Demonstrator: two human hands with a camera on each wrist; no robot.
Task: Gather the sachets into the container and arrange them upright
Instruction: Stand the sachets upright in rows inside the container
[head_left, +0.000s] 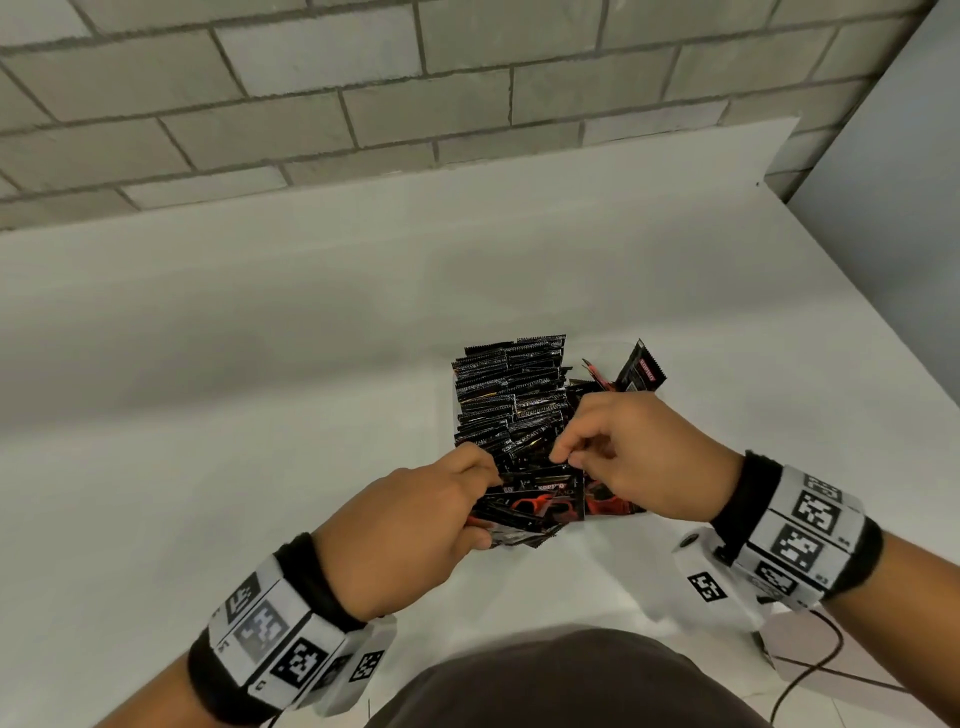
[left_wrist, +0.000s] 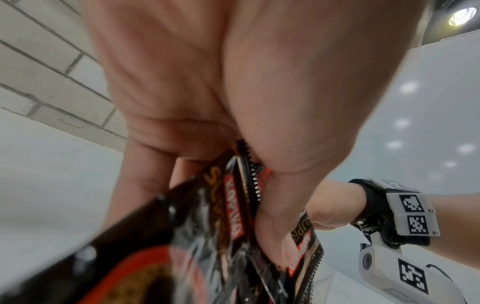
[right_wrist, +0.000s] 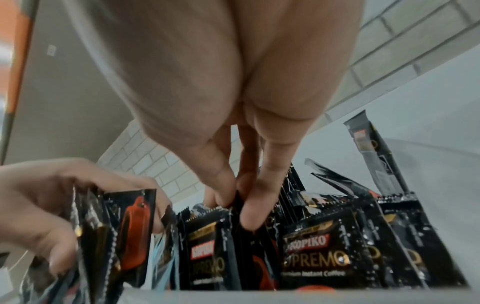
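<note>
Several black coffee sachets (head_left: 511, 395) stand packed upright in rows inside a container whose walls are mostly hidden; only its grey near rim (right_wrist: 285, 296) shows in the right wrist view. My left hand (head_left: 415, 519) grips a fanned bunch of sachets (head_left: 524, 512) at the near end, also seen as the held bunch (left_wrist: 226, 236) in the left wrist view. My right hand (head_left: 639, 452) pinches the top of one sachet (right_wrist: 240, 207) among the standing ones. One sachet (head_left: 641, 368) sticks up tilted at the far right, with a few loose ones beside it.
The container sits on a white table (head_left: 260, 364) against a grey block wall (head_left: 311, 93). The table's right edge (head_left: 883, 332) drops off to the floor. A dark cable (head_left: 810, 670) runs below my right wrist.
</note>
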